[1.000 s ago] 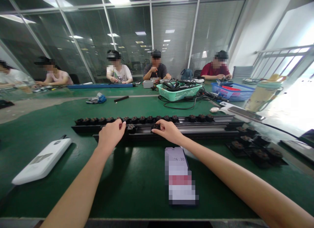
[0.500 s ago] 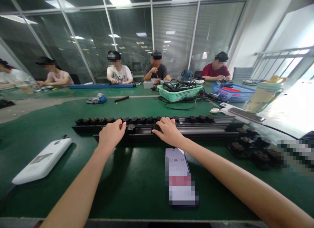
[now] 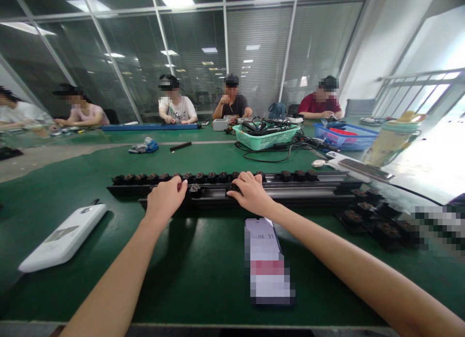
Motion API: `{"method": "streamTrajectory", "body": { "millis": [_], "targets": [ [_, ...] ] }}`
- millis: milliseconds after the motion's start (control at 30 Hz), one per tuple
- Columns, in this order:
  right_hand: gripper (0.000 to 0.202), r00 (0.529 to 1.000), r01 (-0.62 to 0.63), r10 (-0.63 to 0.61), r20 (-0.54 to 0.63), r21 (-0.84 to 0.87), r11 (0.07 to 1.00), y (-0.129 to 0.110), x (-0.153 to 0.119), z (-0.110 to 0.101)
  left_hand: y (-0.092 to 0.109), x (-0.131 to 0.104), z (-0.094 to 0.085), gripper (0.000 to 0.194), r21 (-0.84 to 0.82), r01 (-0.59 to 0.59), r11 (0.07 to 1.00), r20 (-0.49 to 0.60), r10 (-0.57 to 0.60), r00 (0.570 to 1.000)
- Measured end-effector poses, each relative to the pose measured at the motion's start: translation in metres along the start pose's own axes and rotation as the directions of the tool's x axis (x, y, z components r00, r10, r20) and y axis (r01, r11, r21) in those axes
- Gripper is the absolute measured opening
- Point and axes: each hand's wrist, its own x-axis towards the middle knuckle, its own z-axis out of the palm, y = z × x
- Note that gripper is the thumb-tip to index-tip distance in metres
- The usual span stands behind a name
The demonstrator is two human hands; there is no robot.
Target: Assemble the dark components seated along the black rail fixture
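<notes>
Two long black rails lie side by side across the table in front of me. Along the far rail (image 3: 341,176) stands a row of small black square parts (image 3: 211,177) with brownish centres. My left hand (image 3: 165,199) is closed over the left part of the near rail (image 3: 298,193), its fingers curled out of sight behind it. One black part (image 3: 196,191) sits in this rail just right of that hand. My right hand (image 3: 250,194) pinches another black part (image 3: 231,188) in the near rail, thumb in front and fingers over the top, hiding most of it.
A phone (image 3: 267,254) lies between my forearms, a white device (image 3: 63,237) to the left. More black parts (image 3: 387,230) are grouped at the right. Farther back are a green basket (image 3: 267,141) of cables, a blue basket (image 3: 348,141) and a bottle (image 3: 392,141). Several people sit opposite.
My right hand has shifted very slightly to the right with the black part. My left hand stays in place. Across the table, a co-worker's hand has risen a little.
</notes>
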Motion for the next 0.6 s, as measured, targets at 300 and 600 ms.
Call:
{"method": "streamTrajectory", "body": {
  "millis": [300,600],
  "targets": [
    [0.03,1.0,-0.004,0.004,0.002,-0.008,1.0,0.002,-0.0003,-0.0006,0.0008,0.0003,-0.0008,0.052,0.001,0.006,1.0,0.012,-0.006,1.0],
    [0.03,1.0,-0.012,0.012,0.018,-0.016,1.0,0.0022,0.0003,-0.0037,0.0009,0.0003,-0.0017,0.051,0.002,0.008,1.0,0.015,-0.008,1.0]
  ]
}}
